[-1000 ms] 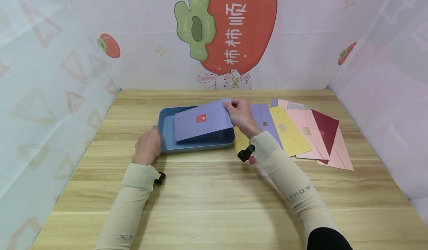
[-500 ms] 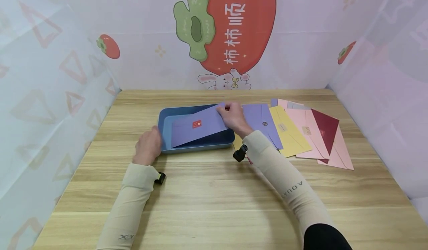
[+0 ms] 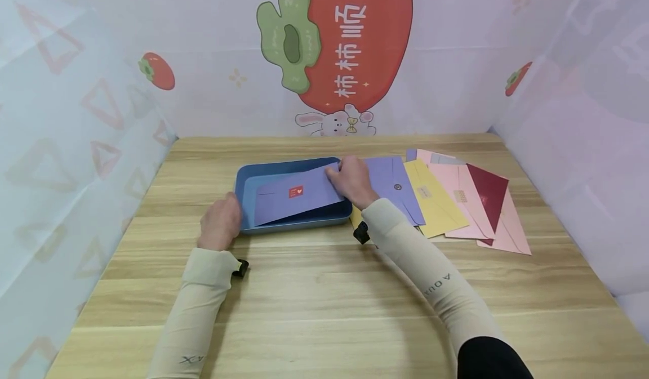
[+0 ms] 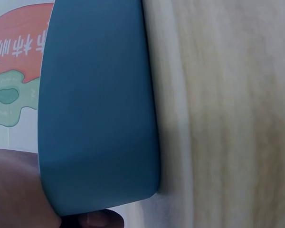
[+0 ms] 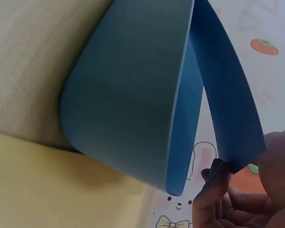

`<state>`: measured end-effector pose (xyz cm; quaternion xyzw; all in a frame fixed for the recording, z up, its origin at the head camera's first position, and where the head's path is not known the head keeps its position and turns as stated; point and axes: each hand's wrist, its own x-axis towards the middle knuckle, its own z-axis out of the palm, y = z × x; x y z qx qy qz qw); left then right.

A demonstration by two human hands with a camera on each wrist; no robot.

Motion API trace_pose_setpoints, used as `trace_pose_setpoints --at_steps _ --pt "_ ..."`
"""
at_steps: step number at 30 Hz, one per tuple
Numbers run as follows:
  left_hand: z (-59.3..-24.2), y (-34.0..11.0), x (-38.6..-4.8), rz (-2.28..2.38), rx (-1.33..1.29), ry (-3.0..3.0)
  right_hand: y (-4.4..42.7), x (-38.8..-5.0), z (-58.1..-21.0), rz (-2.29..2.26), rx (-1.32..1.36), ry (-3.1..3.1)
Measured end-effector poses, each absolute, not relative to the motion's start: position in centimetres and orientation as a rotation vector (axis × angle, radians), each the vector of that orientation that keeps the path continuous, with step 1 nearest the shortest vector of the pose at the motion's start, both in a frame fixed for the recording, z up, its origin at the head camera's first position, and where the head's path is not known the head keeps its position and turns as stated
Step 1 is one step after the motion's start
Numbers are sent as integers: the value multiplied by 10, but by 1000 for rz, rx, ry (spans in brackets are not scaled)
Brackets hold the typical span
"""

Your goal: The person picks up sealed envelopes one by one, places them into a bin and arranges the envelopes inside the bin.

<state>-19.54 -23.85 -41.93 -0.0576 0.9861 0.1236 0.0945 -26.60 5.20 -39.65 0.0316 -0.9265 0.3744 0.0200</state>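
Observation:
A purple envelope (image 3: 279, 200) with a red heart seal slants into a blue tray (image 3: 245, 221), its left end low inside and its right end raised. My right hand (image 3: 352, 183) pinches that raised end above the tray's right rim. In the right wrist view, the thumb and fingers (image 5: 216, 187) hold the envelope's edge apart from the tray wall. My left hand (image 3: 220, 221) grips the tray's left end wall, and the left wrist view shows a fingertip (image 4: 97, 219) past the wall's edge. What lies beneath the envelope is hidden.
Right of the tray, several envelopes overlap in a fan: a purple one (image 3: 392, 184), a yellow one (image 3: 438, 204), a pink one (image 3: 463, 199) and a dark red one (image 3: 488, 196). All lie on the wooden table (image 3: 314, 311). A printed cloth wall (image 3: 203, 103) stands behind.
My right hand has moved left and slightly down with the purple envelope, whose left end has dropped deeper into the tray. My left hand stays at the tray's left end.

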Motion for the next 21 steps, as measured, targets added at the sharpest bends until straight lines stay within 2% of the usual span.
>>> trace_pose_setpoints --at_steps 21 --pt "-422 -242 -195 337 -133 2947 44 -270 -406 792 122 -2970"
